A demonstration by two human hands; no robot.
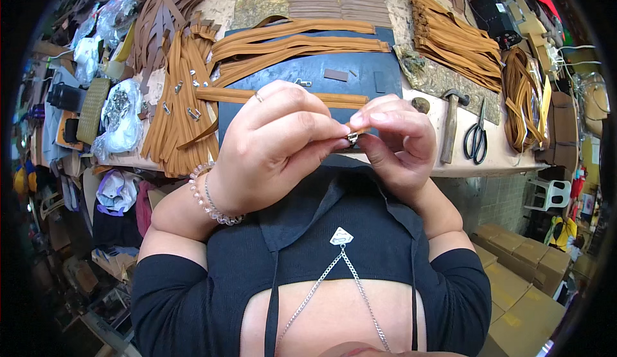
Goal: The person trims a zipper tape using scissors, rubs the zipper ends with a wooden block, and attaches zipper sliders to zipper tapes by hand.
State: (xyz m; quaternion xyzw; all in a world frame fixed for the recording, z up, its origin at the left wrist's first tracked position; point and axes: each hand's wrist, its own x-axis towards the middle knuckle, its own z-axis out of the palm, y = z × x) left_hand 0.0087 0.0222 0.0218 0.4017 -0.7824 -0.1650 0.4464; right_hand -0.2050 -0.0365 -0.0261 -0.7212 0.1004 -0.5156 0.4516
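Observation:
Close in front of my chest, both hands meet fingertip to fingertip. My left hand [273,142] is closed in a pinch on a small shiny metal zipper slider [352,138]. Thumb and fingers of my right hand [405,135] pinch the end of a tan-brown zipper tape [361,131] right at the slider; most of that tape is hidden by the fingers. Just beyond my hands, a tan zipper strip [334,99] lies across a dark mat [257,114]. Farther back on the mat is a bundle of more tan zipper strips [302,45]. A loose slider [303,82] lies between them.
At left, tan strips [173,125] with several sliders on top hang over the table edge. A hammer [451,125] and black-handled scissors [476,140] lie at right, with stacked zipper strips [453,42] behind. Cardboard boxes [520,260] stand at lower right.

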